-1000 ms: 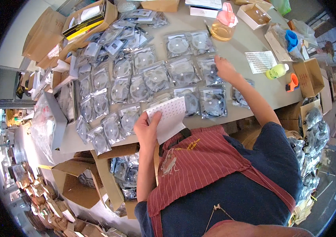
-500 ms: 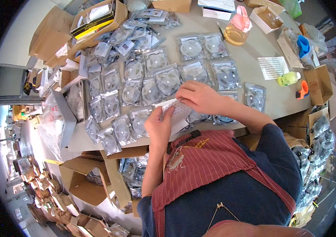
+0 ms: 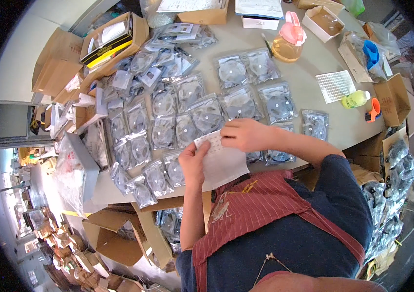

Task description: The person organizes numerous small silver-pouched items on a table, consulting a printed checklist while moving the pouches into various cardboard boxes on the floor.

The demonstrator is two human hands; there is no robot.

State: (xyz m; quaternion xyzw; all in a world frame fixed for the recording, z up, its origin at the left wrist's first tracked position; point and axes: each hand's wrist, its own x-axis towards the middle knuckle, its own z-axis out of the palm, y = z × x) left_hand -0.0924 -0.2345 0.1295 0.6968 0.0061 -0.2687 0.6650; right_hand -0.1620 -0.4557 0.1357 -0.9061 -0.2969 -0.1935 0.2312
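A white sheet of small round stickers (image 3: 224, 165) is held slanting over the front edge of the table. My left hand (image 3: 193, 161) grips its left side, thumb on top. At the sheet's upper right, my right hand (image 3: 246, 135) has its fingers pinched together on the sheet; whether a single sticker is between the fingertips is too small to see. Just beyond both hands lie rows of clear zip bags (image 3: 206, 116) holding coiled grey parts, several with a small white round dot on them. Some bags are partly hidden by the sheet and my right forearm.
More bags are heaped (image 3: 153, 68) at the back left, near an open carton (image 3: 139, 31). Toward the right stand a pink-lidded jug (image 3: 289, 45), another sticker sheet (image 3: 334, 86), a yellow-green bottle (image 3: 356, 99) and an orange tape dispenser (image 3: 374, 110). An open carton (image 3: 112, 238) sits below the table.
The sheet has tipped flatter, showing more of its white face. My right hand has moved down the picture, still at the sheet's upper edge. The view has shifted slightly.
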